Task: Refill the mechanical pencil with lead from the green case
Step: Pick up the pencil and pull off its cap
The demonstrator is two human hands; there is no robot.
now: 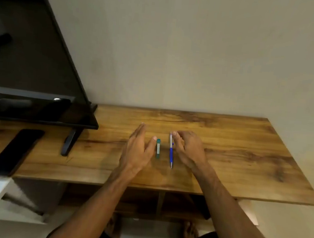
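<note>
- Wood-grain brown bench (226,144) seen from above, against a plain beige wall (197,46).
- Small green rectangular lead case (158,148) flat on the bench near the middle, long axis running 12 to 6 o'clock.
- Blue-and-white mechanical pencil (171,151) flat on the bench just at 3 o'clock of the case, parallel to it, apart from it; metal tip toward 6 o'clock, white end toward 12 o'clock.
- Left hand (136,151) at 9 o'clock of the case, palm turned toward it, fingers straight and pointing to 12 o'clock; grip wide open, nothing held; thumb (152,142) spread toward the case, its tip just beside the case's top end, contact not clear.
- Right hand (189,150) at 3 o'clock of the pencil, fingers curled in a loose half-open grip, nothing lifted; fingertips (174,134) at the pencil's white upper end, touching or nearly so, cannot tell which.
- Black flat screen (32,68) on a dark stand (69,143) at 9 to 10 o'clock of the hands.
- Black slab-shaped phone (15,151) flat on the bench at 8 o'clock, by the near edge.
</note>
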